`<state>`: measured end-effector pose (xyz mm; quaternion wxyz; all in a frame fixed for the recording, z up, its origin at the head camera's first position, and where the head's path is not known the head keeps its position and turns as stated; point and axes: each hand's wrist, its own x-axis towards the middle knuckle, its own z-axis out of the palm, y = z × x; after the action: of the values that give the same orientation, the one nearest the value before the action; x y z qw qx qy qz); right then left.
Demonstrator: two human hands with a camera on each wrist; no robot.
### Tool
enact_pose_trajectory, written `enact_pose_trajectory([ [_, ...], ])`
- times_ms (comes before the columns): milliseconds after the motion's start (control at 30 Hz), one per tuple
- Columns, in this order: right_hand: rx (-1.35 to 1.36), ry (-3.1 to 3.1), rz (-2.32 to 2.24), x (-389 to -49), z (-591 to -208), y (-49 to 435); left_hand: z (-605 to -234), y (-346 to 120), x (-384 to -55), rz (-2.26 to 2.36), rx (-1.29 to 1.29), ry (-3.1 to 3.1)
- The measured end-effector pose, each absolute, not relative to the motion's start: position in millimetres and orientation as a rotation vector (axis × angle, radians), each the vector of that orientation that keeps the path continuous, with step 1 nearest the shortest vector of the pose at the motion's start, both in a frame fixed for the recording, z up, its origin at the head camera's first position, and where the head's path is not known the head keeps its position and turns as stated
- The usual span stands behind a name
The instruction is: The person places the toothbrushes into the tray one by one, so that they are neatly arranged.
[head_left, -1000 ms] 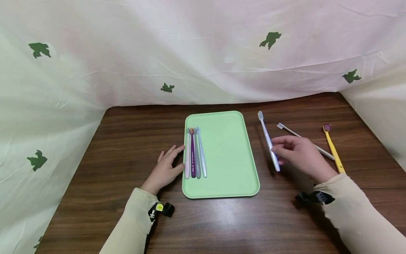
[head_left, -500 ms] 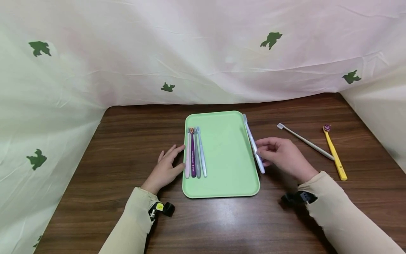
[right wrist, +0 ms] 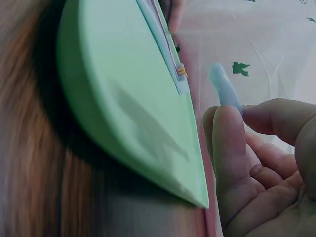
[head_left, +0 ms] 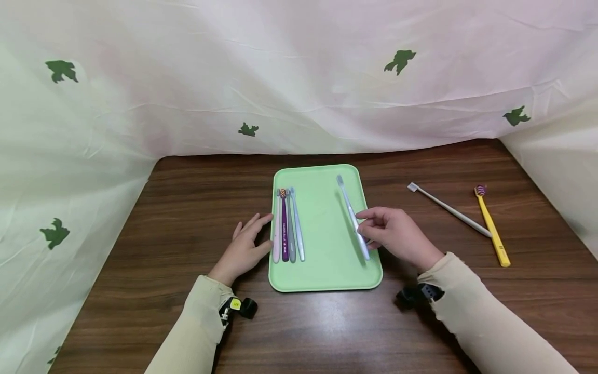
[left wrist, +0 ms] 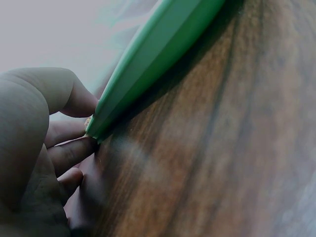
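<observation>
My right hand pinches a light blue toothbrush between thumb and fingers, bristle end pointing away, over the right part of a green tray. In the right wrist view, an end of this held toothbrush sticks up past the fingertips and a shadow falls on the tray. Along the tray's left side lie a pink toothbrush, a purple one, a grey one and another light blue toothbrush, side by side. My left hand rests with spread fingers at the tray's left rim.
To the right of the tray, a white-grey toothbrush lies slanted on the dark wooden table. Its lower end meets a yellow toothbrush with a purple head. A pale cloth with green bird shapes walls the back and sides.
My right hand has carried the light blue toothbrush leftward, from the table beside the tray, across its right rim, to over the tray. The left hand has stayed in place.
</observation>
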<state>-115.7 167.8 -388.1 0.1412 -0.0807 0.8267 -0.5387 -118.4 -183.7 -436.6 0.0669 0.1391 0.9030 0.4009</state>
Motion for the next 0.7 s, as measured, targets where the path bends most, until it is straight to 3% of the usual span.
enact_pose_trajectory([
  [700,-0.267,2.274,-1.567,-124.6,-397.3,114.3,-435.4,-183.3,-118.1,1.209,0.419,2.718],
])
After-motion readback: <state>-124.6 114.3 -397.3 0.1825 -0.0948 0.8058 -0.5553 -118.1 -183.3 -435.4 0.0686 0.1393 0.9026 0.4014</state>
